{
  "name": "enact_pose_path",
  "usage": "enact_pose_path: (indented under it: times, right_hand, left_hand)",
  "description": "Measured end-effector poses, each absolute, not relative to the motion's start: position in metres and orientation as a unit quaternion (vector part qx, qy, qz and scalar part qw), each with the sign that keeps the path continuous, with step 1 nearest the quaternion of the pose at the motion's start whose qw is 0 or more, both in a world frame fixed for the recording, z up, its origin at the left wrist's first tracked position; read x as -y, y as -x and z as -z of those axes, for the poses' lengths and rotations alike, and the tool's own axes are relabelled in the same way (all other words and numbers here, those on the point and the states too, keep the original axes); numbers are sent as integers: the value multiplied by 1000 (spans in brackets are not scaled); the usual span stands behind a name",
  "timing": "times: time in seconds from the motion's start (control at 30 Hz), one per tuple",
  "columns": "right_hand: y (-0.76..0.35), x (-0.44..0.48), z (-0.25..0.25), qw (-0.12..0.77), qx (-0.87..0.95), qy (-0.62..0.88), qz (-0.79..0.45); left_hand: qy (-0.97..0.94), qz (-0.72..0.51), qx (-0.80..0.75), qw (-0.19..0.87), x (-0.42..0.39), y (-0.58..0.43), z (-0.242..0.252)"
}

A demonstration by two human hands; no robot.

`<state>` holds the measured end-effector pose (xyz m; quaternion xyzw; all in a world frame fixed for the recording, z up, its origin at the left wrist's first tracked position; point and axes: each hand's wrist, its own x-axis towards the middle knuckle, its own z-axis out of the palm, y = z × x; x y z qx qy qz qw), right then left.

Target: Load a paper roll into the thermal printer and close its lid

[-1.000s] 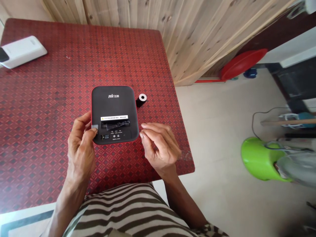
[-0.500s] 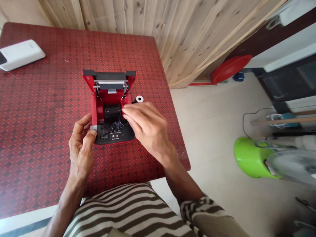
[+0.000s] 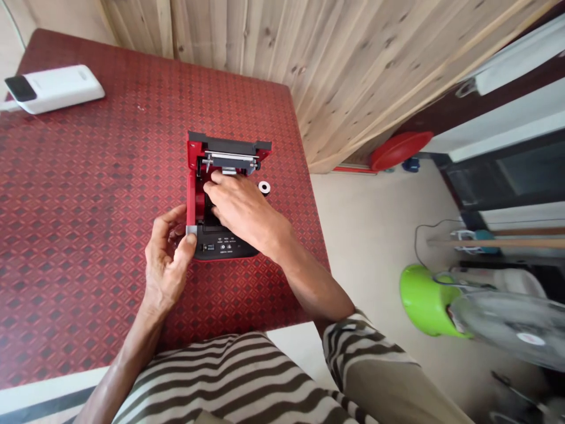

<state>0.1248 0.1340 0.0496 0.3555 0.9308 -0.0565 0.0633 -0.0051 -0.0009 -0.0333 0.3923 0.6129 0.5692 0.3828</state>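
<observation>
A small red-and-black label printer (image 3: 227, 250) sits on the table with its lid (image 3: 229, 146) raised, the buttoned panel toward me. My left hand (image 3: 168, 259) grips its front left corner, thumb on the grey tab (image 3: 191, 230) and fingers around the side. My right hand (image 3: 242, 212) reaches into the compartment, its bent fingers and thumb around the black roll, which they mostly hide. Just right of the printer is a small roll (image 3: 263, 188) with a white ring-shaped end.
A white power bank (image 3: 62, 88) lies at the table's far left. The red patterned table (image 3: 110, 194) meets a wooden plank wall (image 3: 265, 41). On the floor at right are a lime-green tub (image 3: 424, 300), a fan (image 3: 512, 330) and a red basin (image 3: 399, 151).
My right hand has moved from the compartment's right edge to inside it, over the black roll. My left hand keeps its hold. The camera view has shifted, too.
</observation>
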Motion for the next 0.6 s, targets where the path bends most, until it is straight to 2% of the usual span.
enact_pose_path:
  times: [0.1,0.23,0.43,0.6]
  right_hand:
    - [-128,-134,-50,46,-929,-359,78]
    - [-142,-121,-62,-27,-921,-373,113]
    - [-213,-89,-73,-304,-850,-371,218]
    - [-269,-69,-18,-430,-682,-471,358]
  left_hand:
    - [-393,-568,-612,385,1,5,34]
    - [-394,-569,-607,391,1,5,34]
    - [-395,-567,-612,383,1,8,34]
    - [-404,-572,-618,357,-1,11,37]
